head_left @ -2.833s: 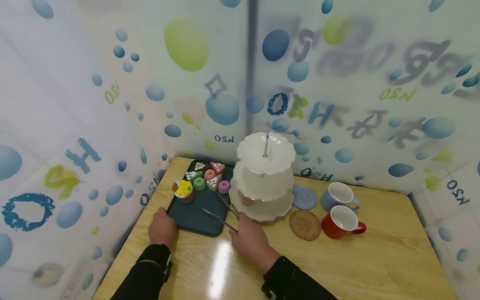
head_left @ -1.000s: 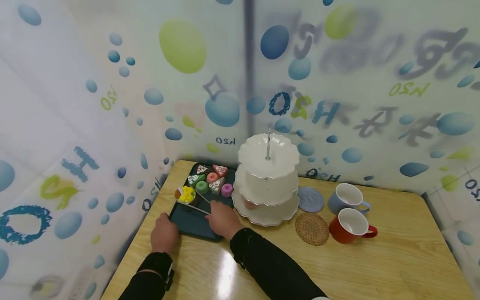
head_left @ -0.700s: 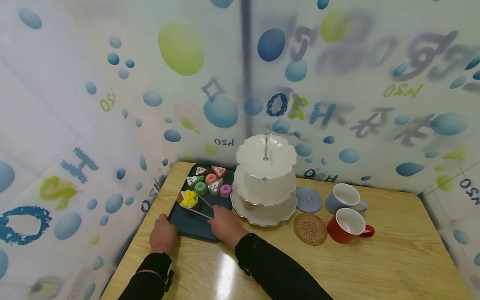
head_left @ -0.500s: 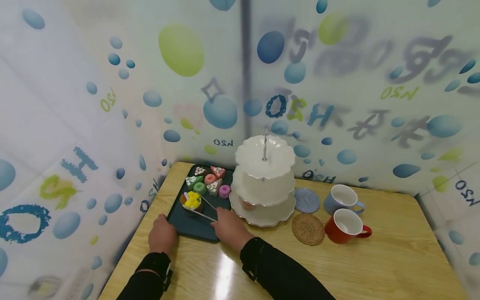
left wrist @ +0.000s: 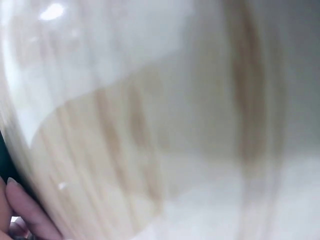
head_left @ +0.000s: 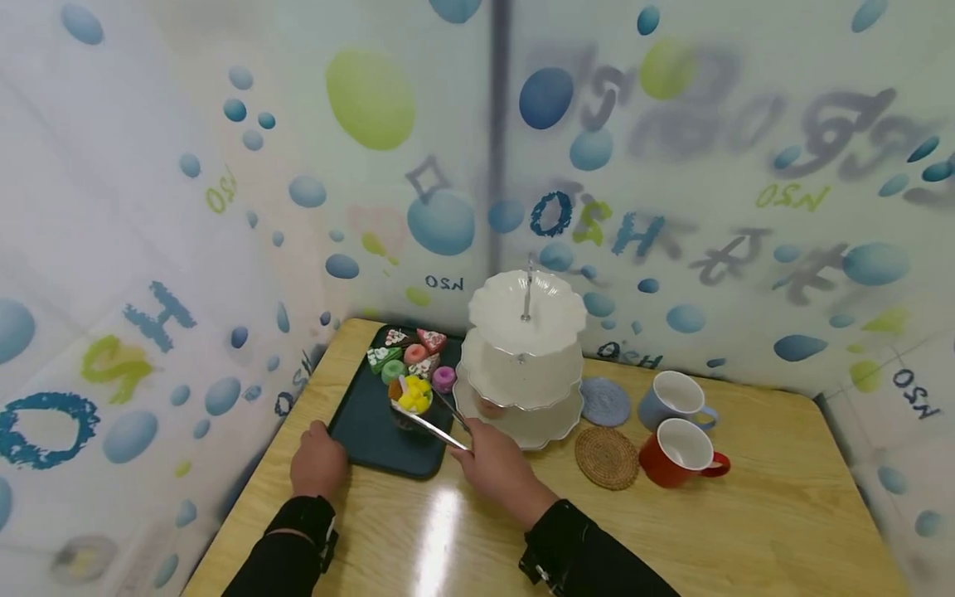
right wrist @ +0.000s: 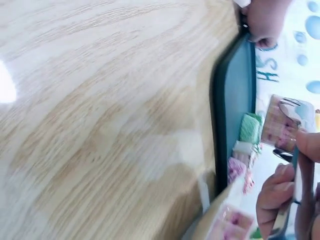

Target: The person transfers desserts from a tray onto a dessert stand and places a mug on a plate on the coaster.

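My right hand [head_left: 501, 471] grips metal tongs [head_left: 433, 428], whose tips pinch a small dessert cup [head_left: 414, 398] heaped with yellow cubes. In the right wrist view that clear-sided cup [right wrist: 286, 122] hangs clear of the dark green tray [head_left: 361, 435]. At the tray's near left corner, my left hand [head_left: 319, 463] holds the edge with curled fingers. Toy sweets fill the tray's far end: a green cake slice [head_left: 382, 356], a purple doughnut [head_left: 443, 379], a red-topped slice [head_left: 432, 339] and several others. The left wrist view shows mostly blurred tabletop, with fingers [left wrist: 32, 212] at its lower left.
Right beside the tray stands a white three-tier cake stand [head_left: 555, 311], a pinkish cup [head_left: 488, 407] on its lowest plate. Farther right are a blue coaster [head_left: 606, 402], a woven coaster [head_left: 608, 458], a blue mug [head_left: 660, 404] and a red mug [head_left: 664, 456].
The tongs, empty at first, reached left and closed around the dessert cup. Cup and right hand have since shifted right above the tray. My left hand stays at the tray's corner.
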`<state>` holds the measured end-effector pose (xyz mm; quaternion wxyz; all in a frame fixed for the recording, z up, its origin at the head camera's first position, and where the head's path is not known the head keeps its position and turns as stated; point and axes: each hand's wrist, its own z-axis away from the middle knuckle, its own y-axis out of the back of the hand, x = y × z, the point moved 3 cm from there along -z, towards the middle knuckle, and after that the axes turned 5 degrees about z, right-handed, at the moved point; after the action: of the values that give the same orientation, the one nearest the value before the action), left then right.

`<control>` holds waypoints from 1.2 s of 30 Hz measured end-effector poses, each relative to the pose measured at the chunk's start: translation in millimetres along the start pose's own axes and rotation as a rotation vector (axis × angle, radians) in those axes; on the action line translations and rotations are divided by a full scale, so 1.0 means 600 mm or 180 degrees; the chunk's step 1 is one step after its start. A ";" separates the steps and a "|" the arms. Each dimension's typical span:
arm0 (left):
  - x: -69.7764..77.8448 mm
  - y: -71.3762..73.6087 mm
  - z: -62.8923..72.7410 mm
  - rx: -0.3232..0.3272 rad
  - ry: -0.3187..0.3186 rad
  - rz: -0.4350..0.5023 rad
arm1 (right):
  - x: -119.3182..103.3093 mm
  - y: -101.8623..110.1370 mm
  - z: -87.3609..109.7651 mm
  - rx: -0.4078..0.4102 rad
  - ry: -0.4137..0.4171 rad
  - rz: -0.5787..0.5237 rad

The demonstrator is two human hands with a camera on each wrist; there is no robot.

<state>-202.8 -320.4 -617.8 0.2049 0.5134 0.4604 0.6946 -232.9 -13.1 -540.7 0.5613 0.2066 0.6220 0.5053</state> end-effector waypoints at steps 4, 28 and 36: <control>-0.006 -0.001 -0.006 -0.0037 0.0020 -0.0014 | 0.012 0.017 0.024 0.0037 0.0014 -0.0040; 0.010 0.006 -0.010 -0.0006 0.0086 0.0016 | 0.115 0.086 0.173 0.0214 -0.0392 -0.0163; 0.004 0.003 0.000 -0.0046 0.0087 -0.0017 | 0.145 0.091 0.177 0.0209 -0.0547 -0.0051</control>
<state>-203.5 -319.6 -615.1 0.2043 0.5012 0.4595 0.7043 -178.0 122.6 -521.4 0.6095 0.2626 0.5895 0.4605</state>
